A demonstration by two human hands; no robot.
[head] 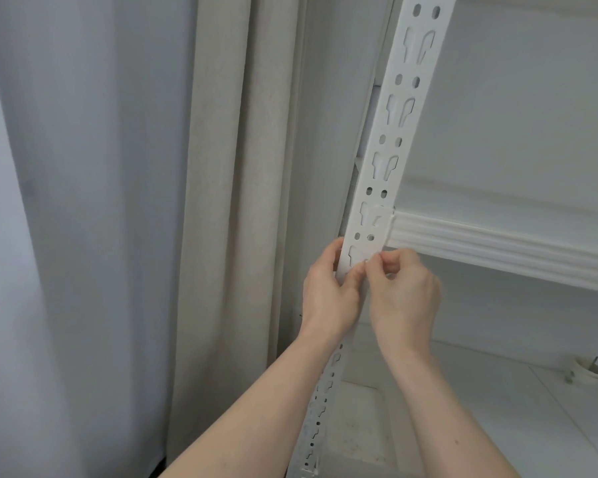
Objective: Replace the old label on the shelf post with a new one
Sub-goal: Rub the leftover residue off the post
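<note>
The label itself is too pale to pick out against the white shelf post (377, 188). Both hands meet there: right hand (403, 291) fingers pinched together at the post's face, left hand (328, 291) fingers wrapped around its edge. Above the fingers runs the shelf beam (497, 246); curtain (221, 201) hangs leftward.

No legible text, brand, number or sign found. The shelf post (380, 188) above the fingertips (377, 258) carries only punched slots and holes, no print. Whatever sits between the pinched fingertips of the left hand (328, 294) and right hand (406, 291) is white on white and too small to read. The shelf beam (497, 246) to the right of the fingers is blank.
</note>
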